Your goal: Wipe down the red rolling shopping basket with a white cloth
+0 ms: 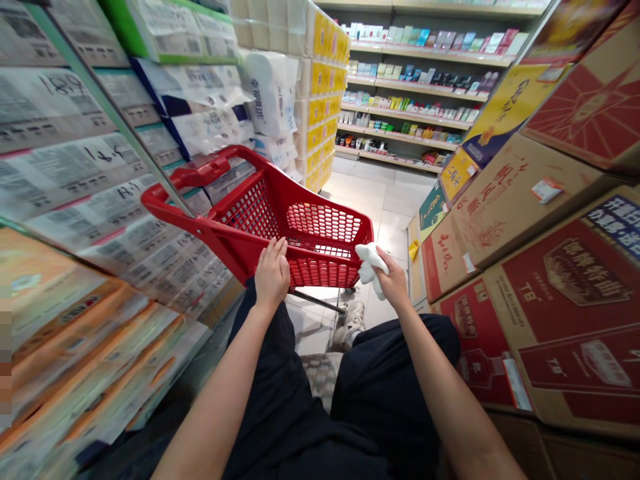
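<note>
A red plastic rolling shopping basket (pixel 320 262) with a grid of holes stands on the floor in front of my knees. My left hand (pixel 273 275) grips its near side rim, fingers laid together over the edge and thumb mostly hidden. In my right hand (pixel 393 277) is a bunched white cloth (pixel 370 262), pressed against the basket's right-hand corner. The basket's red carrying handle (pixel 200 175) is at its left end, and a long metal pull rod (pixel 120 120) runs up to the upper left. Inside, only the perforated walls and floor show.
Wrapped paper packs (pixel 55 113) are stacked on the left, orange packs (pixel 65 333) below them. Cardboard cartons (pixel 500 193) rise close on the right. Shelves (pixel 415 100) of small boxes and bottles stand across the tiled floor (pixel 387 193). My shoe (pixel 356 319) is beside the basket.
</note>
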The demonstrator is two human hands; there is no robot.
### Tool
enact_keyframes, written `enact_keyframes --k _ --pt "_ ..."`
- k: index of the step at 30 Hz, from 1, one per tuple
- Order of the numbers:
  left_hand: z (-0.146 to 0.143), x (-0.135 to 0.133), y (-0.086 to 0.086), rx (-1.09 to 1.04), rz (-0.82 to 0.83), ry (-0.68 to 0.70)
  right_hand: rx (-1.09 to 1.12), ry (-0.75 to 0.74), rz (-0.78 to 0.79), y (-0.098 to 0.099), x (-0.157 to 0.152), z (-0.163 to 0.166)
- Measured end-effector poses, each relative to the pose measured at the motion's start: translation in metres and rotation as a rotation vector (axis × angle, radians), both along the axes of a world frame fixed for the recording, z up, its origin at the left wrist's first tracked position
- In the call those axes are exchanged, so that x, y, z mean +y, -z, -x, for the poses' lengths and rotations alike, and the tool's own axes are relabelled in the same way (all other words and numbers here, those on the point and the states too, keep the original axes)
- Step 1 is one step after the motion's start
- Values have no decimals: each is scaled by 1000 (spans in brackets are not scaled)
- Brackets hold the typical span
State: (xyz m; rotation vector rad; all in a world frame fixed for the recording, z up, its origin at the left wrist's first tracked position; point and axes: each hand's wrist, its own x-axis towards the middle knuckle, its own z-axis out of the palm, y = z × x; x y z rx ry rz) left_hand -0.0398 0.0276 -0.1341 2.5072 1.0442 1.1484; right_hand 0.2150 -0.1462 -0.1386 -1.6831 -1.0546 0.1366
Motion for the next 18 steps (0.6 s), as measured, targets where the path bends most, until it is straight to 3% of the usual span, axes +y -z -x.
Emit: enact_keyframes --k 5,9,13,18 --pt "0 -1 0 -9 8 -6 128 -32 -27 -41 19 3" --pt "0 -1 -1 -10 11 -3 -157 212 -14 -57 35 10" --pt "0 -1 -2 -14 13 1 -432 376 175 -40 48 30" --pt "0 -1 -1 -12 7 -1 -512 201 267 0 47 49"
